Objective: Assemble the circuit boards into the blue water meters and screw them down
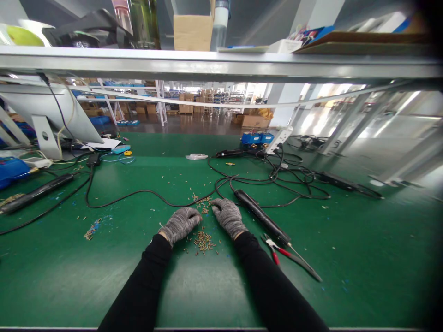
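My left hand (181, 225), in a grey knit glove, is just left of a scatter of small brass-coloured screws (204, 204). Its fingers are pressed together, and whatever they may hold is too small to see. On the other side of these screws my right hand (229, 216), gloved alike, has its fingers curled inward, their tips hidden from view. Nearer to me, between the two wrists, lies a denser heap of the same small screws (203, 242). A black electric screwdriver (262, 216) rests right of my right hand, beside red-handled pliers (273, 246).
Black cables (273, 177) tangle across the green table (194, 295), near a white power strip (279, 140) and blue parts (256, 138). Another black screwdriver (41, 191) lies at left. A monitor (48, 113) stands back left. A shelf (194, 64) crosses above.
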A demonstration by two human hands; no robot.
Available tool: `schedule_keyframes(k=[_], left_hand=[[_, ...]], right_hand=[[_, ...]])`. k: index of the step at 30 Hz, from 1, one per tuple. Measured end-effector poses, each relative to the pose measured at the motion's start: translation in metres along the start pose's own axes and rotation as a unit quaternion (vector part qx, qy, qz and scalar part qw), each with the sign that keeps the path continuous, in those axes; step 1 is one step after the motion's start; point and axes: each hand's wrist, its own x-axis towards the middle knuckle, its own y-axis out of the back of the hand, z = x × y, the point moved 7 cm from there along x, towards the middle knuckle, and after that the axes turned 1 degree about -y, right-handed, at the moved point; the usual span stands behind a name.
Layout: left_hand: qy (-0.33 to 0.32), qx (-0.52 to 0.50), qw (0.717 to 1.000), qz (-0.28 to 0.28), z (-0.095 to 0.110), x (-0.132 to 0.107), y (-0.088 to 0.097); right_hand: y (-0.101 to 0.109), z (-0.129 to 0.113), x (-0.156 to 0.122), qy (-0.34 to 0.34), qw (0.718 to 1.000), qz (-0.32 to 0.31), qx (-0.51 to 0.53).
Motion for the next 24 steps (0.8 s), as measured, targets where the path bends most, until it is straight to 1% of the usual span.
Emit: schedule_keyframes(k=[1, 4, 7, 9, 11, 16, 18, 21, 24], left_hand=[[-0.001, -0.005, 1.0, 0.004, 0.0, -0.002, 0.002], [0.015, -0.006, 0.999, 0.04, -0.004, -0.001, 0.005], [0.029, 0.003, 0.998, 0.06, -0.012, 0.003, 0.004], [0.036, 0.012, 0.997, 0.068, -0.017, 0.004, 0.001], [0.04, 0.023, 0.996, 0.076, -0.021, 0.005, -0.002], [0.03, 0.053, 0.994, 0.089, -0.017, 0.009, -0.008], [0.028, 0.065, 0.993, 0.09, -0.015, 0.013, -0.01], [0.029, 0.084, 0.992, 0.087, -0.013, 0.02, -0.013], [0.033, 0.101, 0.991, 0.081, -0.011, 0.024, -0.014]], right_hand=[[-0.002, -0.001, 0.001, -0.001, 1.0, -0.007, -0.008], [-0.007, -0.003, 0.005, -0.012, 0.999, -0.022, -0.029], [-0.007, -0.006, 0.006, -0.025, 0.998, -0.031, -0.04], [-0.004, -0.009, 0.004, -0.023, 0.999, -0.035, -0.034], [0.002, -0.012, -0.001, -0.001, 0.999, -0.046, -0.013], [0.013, -0.022, -0.018, 0.107, 0.987, -0.09, 0.08], [0.016, -0.021, -0.019, 0.115, 0.985, -0.08, 0.104], [0.016, -0.013, -0.013, 0.084, 0.989, -0.041, 0.117], [0.015, -0.008, -0.008, 0.054, 0.992, -0.016, 0.112]])
